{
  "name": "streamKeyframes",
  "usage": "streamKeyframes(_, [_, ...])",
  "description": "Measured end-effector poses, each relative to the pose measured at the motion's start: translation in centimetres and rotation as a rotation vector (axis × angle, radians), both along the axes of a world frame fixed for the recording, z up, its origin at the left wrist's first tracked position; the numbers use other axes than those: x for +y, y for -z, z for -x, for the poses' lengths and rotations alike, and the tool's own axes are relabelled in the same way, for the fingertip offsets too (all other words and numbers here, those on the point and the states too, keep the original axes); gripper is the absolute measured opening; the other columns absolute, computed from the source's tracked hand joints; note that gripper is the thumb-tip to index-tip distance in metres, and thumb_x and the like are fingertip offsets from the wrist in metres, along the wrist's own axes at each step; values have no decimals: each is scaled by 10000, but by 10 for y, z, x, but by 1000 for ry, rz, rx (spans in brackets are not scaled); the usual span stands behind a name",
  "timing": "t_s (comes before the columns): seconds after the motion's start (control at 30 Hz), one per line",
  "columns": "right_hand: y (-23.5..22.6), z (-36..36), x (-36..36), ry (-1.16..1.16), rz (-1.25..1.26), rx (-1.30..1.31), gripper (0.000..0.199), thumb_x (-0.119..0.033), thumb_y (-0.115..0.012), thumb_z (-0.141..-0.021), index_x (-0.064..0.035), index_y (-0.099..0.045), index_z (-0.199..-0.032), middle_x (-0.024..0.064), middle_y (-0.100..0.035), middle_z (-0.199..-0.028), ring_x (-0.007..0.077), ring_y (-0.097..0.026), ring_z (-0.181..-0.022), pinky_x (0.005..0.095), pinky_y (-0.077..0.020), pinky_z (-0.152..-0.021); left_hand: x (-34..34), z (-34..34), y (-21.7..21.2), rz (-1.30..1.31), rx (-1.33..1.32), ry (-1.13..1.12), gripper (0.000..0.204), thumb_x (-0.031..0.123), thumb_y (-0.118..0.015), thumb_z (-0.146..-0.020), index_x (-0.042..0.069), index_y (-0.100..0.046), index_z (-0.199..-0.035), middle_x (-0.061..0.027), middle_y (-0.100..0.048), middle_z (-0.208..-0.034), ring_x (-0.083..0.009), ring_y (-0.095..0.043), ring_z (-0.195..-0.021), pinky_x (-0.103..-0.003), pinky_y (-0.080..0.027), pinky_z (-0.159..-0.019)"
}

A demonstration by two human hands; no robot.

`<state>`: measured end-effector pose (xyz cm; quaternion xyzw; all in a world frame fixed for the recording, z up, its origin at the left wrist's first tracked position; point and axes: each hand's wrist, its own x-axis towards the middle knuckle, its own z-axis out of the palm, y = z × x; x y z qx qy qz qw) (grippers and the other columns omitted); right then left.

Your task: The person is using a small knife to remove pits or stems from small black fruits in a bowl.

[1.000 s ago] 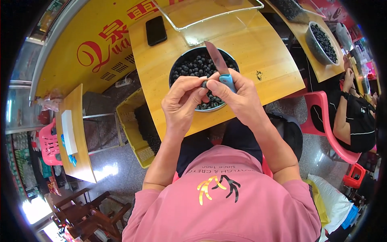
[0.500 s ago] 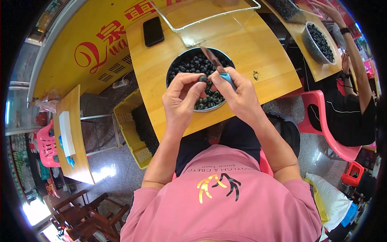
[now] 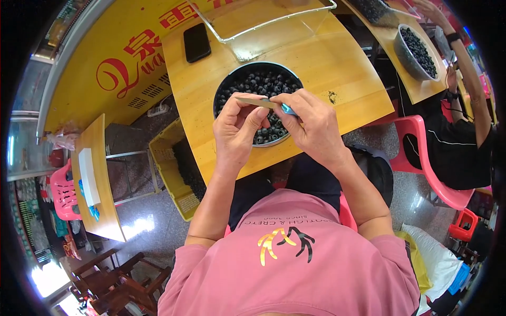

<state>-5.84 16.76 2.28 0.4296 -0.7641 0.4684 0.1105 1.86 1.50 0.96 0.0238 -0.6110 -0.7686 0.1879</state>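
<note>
My left hand [image 3: 238, 126] is pinched above the bowl, its thumb and index finger closed on a small dark round piece that the knife now mostly hides. In my right hand [image 3: 311, 118] is a small knife [image 3: 258, 103] with a blue handle. Its blade points left and lies across the left fingertips, over the held piece. Below both hands stands a round bowl [image 3: 215, 100] with a dark inside, full of dark round pieces [image 3: 269, 83]. Some of them show a paler ring or opening; I cannot tell their exact kind.
On the wooden table [image 3: 348, 68] lie a black phone [image 3: 197, 42], a clear plastic tray [image 3: 274, 32] and dark crumbs [image 3: 332, 97]. A yellow crate [image 3: 184, 203] stands on the floor at left. At right, a person [image 3: 456, 152] sits by another bowl [image 3: 405, 55] of dark pieces.
The knife has swung from pointing up and away to lying leftward across the piece at my left fingertips. My right hand has turned over toward the left; the left hand has barely moved.
</note>
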Motion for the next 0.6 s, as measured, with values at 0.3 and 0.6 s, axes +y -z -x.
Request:
streamKeyframes(0.3, [0,2,2,-55,-24,-128,159,-54,-662,-852,-19,-644,-1006,109,-607,-775,218,-590,-635,306,-454,-568,-11,-9,3,-85,-6,2,123,-6,-608,-890,-5,-593,-1011,-44,-607,-895,-102,-599,-730,-217,-487,-663])
streamKeyframes(0.6, [14,20,21,115,-1,-355,196,-111,-615,-926,33,-644,-1056,87,-692,-940,119,-623,-802,247,-492,-728,-134,-104,30,237,-112,-593,170,47,-606,-903,15,-595,-1070,-51,-614,-904,-116,-554,-789,-236,-445,-725])
